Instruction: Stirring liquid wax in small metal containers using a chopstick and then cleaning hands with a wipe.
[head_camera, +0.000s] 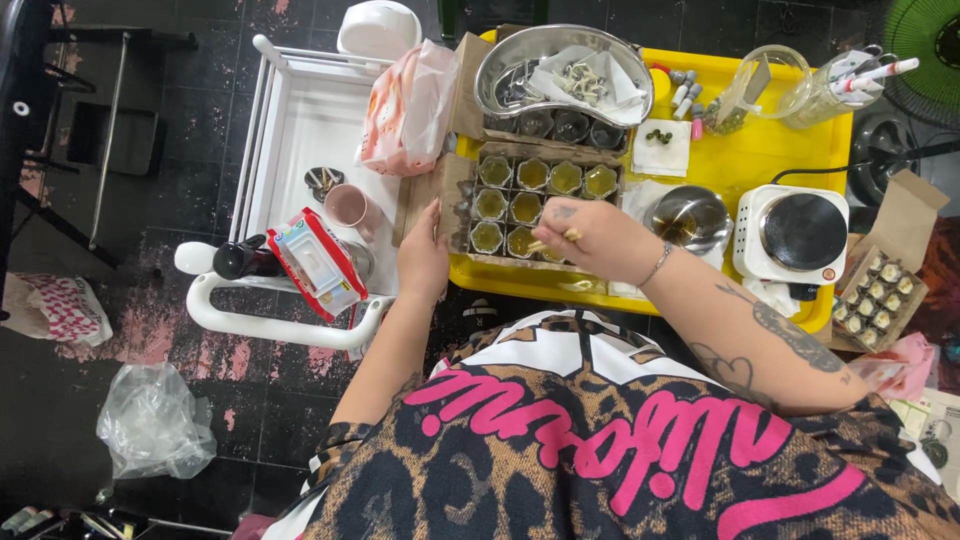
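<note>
Hands meet over a cardboard box (455, 190) of small jars (531, 174) on the yellow tray (740, 165). Left hand (423, 258) lies flat against the box's near corner, apparently steadying it. Right hand (592, 236) pinches a thin stick (540, 245), tip over a front-row jar, fingers closed. Hotplate (795, 235) sits just right.

The tray (740, 160) is bright yellow. The little jars (530, 175) hold yellow-green stuff. The cup (350, 207) on the left is pink. The shirt (600, 450) has brown leopard spots and pink letters.
</note>
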